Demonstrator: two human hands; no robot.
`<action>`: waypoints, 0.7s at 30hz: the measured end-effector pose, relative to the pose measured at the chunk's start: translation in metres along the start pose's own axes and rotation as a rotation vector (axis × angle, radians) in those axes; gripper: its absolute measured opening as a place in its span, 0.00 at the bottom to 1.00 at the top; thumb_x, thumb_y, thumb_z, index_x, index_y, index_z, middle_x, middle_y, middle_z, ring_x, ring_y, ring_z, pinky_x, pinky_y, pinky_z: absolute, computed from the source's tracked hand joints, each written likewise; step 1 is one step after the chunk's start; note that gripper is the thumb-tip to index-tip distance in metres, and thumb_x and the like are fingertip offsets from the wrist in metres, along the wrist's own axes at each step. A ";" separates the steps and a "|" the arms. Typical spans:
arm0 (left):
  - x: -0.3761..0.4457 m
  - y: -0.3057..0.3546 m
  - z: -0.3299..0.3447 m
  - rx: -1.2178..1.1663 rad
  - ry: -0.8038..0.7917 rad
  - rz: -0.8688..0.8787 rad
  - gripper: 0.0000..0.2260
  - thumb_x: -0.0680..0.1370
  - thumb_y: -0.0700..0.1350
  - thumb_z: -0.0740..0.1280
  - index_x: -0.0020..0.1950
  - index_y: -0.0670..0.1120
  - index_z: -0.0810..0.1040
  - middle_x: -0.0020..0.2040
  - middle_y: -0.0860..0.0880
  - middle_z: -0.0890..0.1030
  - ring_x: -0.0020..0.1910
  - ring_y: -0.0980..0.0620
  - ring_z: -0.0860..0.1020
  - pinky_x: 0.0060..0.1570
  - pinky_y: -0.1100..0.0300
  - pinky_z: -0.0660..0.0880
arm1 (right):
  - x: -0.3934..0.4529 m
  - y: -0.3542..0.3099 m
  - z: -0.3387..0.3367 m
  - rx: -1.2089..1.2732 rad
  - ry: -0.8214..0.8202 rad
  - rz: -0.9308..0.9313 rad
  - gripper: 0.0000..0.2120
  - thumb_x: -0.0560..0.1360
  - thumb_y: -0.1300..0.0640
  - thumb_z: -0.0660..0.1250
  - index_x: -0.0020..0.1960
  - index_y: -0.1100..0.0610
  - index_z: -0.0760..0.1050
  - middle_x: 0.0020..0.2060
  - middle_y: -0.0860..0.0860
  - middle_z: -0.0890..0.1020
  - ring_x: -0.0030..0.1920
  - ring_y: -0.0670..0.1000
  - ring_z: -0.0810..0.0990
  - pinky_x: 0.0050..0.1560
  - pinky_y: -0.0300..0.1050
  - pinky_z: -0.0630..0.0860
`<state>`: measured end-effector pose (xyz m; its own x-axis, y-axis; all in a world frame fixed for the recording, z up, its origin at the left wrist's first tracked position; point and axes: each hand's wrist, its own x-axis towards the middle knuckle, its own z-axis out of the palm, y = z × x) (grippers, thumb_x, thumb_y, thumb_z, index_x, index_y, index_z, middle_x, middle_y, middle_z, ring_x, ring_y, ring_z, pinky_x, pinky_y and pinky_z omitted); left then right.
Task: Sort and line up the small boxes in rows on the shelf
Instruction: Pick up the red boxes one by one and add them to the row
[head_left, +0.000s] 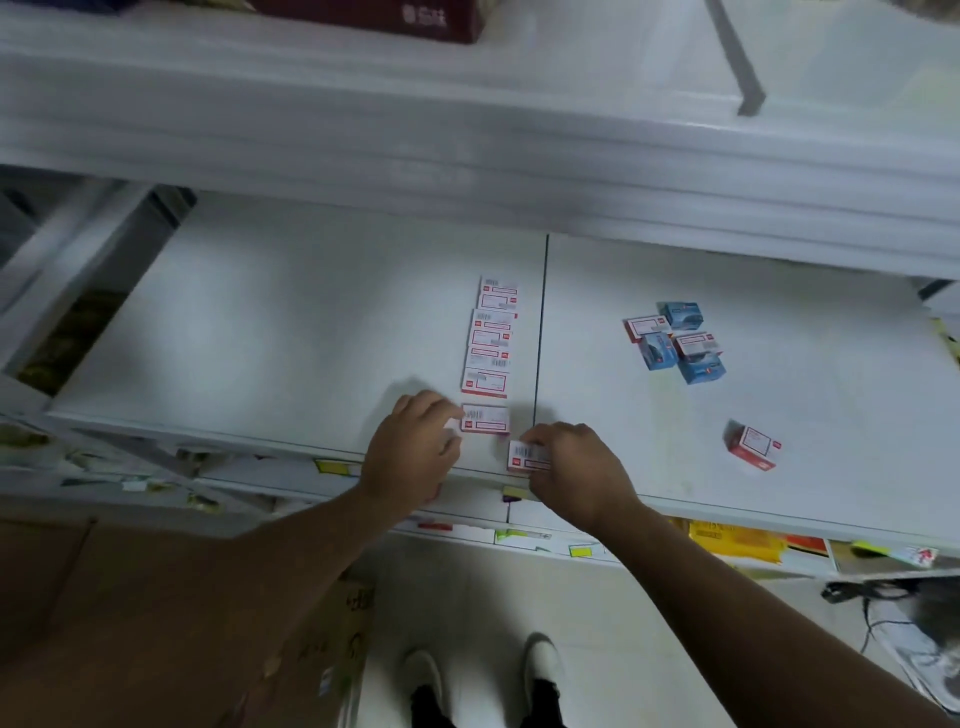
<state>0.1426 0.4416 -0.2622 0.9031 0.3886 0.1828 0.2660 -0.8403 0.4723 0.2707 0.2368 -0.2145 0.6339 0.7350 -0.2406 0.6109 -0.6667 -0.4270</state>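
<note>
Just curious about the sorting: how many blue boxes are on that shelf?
3, all in the loose cluster right of the shelf's seam: one blue box at the back, one at the left, one at the front. Red-and-white boxes lie among them and could hide another.

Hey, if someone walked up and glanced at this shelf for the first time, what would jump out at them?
Probably the neat column of red-and-white boxes running front to back beside the shelf's dark seam, with the left hand touching the nearest box and the right hand pinching another box at the front edge. Next, the loose cluster of blue and red boxes to the right, plus a lone red box nearer the front.
</note>
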 end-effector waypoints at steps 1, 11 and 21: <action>-0.007 -0.005 -0.003 -0.014 0.007 -0.025 0.12 0.81 0.44 0.72 0.64 0.48 0.83 0.63 0.50 0.82 0.60 0.49 0.78 0.61 0.54 0.78 | 0.003 -0.006 0.001 -0.005 -0.008 -0.007 0.23 0.74 0.56 0.74 0.69 0.46 0.79 0.58 0.47 0.83 0.58 0.52 0.79 0.54 0.46 0.81; -0.055 -0.023 0.000 -0.153 0.010 -0.208 0.14 0.81 0.44 0.63 0.64 0.48 0.82 0.65 0.51 0.80 0.64 0.54 0.76 0.64 0.68 0.70 | 0.024 -0.039 0.036 -0.153 0.014 -0.097 0.25 0.78 0.56 0.71 0.75 0.50 0.74 0.69 0.50 0.79 0.67 0.55 0.75 0.61 0.54 0.81; -0.071 0.011 0.018 -0.256 0.216 -0.229 0.11 0.79 0.33 0.72 0.55 0.48 0.83 0.53 0.54 0.82 0.53 0.57 0.78 0.54 0.67 0.77 | 0.005 -0.018 0.062 -0.027 0.314 -0.168 0.21 0.74 0.59 0.75 0.66 0.50 0.80 0.63 0.46 0.82 0.61 0.52 0.78 0.49 0.51 0.85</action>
<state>0.0880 0.3979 -0.2853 0.7314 0.6484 0.2113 0.3351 -0.6116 0.7167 0.2339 0.2603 -0.2623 0.6361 0.7633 0.1126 0.7285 -0.5461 -0.4135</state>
